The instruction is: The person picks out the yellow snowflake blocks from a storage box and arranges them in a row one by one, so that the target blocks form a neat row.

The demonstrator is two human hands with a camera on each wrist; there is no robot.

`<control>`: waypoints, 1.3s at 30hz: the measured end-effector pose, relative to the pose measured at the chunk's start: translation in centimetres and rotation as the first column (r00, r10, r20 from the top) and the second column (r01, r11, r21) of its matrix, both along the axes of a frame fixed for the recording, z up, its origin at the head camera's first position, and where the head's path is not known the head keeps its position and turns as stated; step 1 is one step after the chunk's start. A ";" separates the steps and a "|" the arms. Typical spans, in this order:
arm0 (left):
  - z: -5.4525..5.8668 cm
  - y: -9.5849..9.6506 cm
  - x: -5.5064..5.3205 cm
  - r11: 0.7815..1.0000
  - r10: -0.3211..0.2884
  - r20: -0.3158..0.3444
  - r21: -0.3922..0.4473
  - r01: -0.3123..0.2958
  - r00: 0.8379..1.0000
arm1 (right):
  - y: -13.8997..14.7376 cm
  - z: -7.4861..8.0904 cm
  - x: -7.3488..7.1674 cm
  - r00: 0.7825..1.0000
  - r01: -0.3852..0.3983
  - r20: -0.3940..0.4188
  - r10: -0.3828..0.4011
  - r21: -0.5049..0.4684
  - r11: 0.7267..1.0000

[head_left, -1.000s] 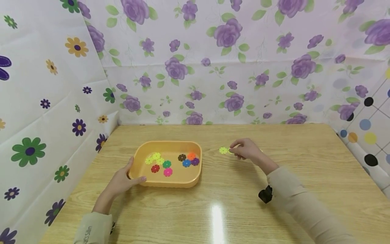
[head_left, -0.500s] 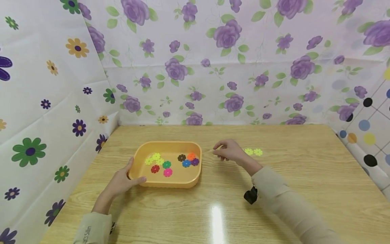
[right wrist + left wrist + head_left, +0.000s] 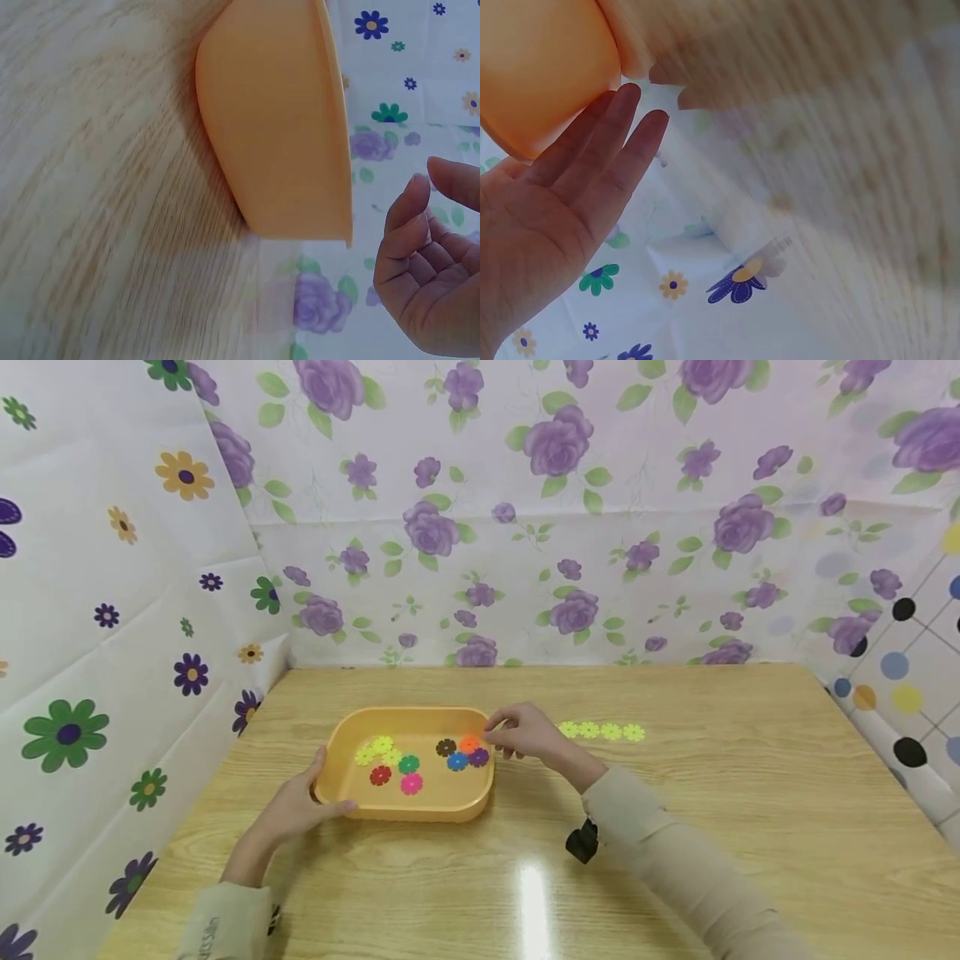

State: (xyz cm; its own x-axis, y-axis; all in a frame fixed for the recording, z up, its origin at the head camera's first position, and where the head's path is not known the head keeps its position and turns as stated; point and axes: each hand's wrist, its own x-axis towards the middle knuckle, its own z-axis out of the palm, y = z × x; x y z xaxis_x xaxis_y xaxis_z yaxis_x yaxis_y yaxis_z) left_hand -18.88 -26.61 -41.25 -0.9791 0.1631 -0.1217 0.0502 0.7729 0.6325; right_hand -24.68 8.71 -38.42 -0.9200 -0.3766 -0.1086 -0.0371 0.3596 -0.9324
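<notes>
Holding the orange plastic tray (image 3: 420, 815) at its left end: left hand (image 3: 294, 808), grip on rim, thumb over near edge. Inside, left of centre: loose multicoloured snowflake discs (image 3: 408, 764). Probably light, stiff, slick; pinch by notched edges. Right hand (image 3: 527, 732) by right rim, grip bent, nothing held. Rightward: four yellow-green discs (image 3: 611, 732) rowed on the surface (image 3: 720, 793).

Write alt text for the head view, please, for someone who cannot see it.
A person's left hand holds a rounded orange plastic tray of multicoloured flower-shaped discs on a wood-grain table, while the right hand hovers by the tray's right rim. Further right lies a row of yellow-green flower-shaped discs.
</notes>
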 end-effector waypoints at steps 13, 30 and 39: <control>-0.1 0.1 0.1 0.999 -0.001 -0.002 0.049 0.001 1.000 | -3.7 0.7 0.5 0.999 -0.014 0.051 0.019 -0.100 0.995; -0.2 0.2 0.2 0.999 0.004 0.017 0.053 -0.005 1.000 | -8.5 -0.7 1.1 0.996 0.080 -0.036 -0.083 -0.072 0.994; 0.0 0.3 0.1 1.000 -0.004 0.007 0.031 0.004 1.000 | -11.1 -1.1 0.9 0.986 0.080 -0.154 -0.066 0.087 0.993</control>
